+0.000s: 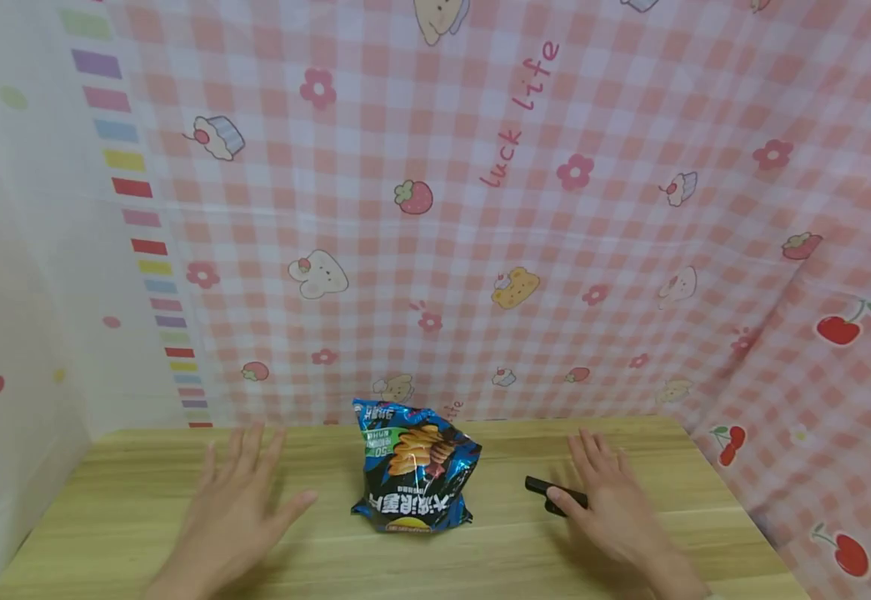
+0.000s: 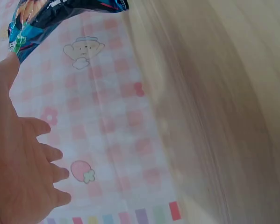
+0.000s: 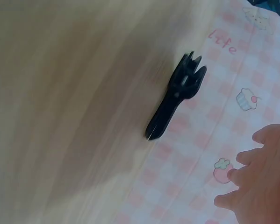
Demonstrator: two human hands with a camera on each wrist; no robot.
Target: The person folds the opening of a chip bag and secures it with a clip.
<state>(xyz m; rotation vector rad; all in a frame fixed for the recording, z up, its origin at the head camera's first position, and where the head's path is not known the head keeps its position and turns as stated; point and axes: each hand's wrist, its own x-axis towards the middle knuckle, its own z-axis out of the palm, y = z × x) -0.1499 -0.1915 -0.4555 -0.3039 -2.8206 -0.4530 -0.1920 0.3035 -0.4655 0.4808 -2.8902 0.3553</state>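
Note:
A blue and black bag of potato chips (image 1: 416, 467) stands upright on the wooden table, its printing upside down in the head view. To its left my left hand (image 1: 232, 508) hovers with fingers spread and thumb toward the bag, holding nothing. A small black clip (image 1: 555, 493) lies to the right of the bag. Beside it is my right hand (image 1: 615, 500), fingers straight; its thumb overlaps the clip in the head view. The right wrist view shows the clip (image 3: 175, 95) apart from the fingers, its narrow end toward the lower left and its split, pronged end up.
The light wooden table (image 1: 315, 567) ends at the back against a pink checked cloth (image 1: 465, 250) with cartoon prints. More of this cloth (image 1: 818, 400) hangs along the right side, and a pale dotted part (image 1: 15, 333) hangs at the left.

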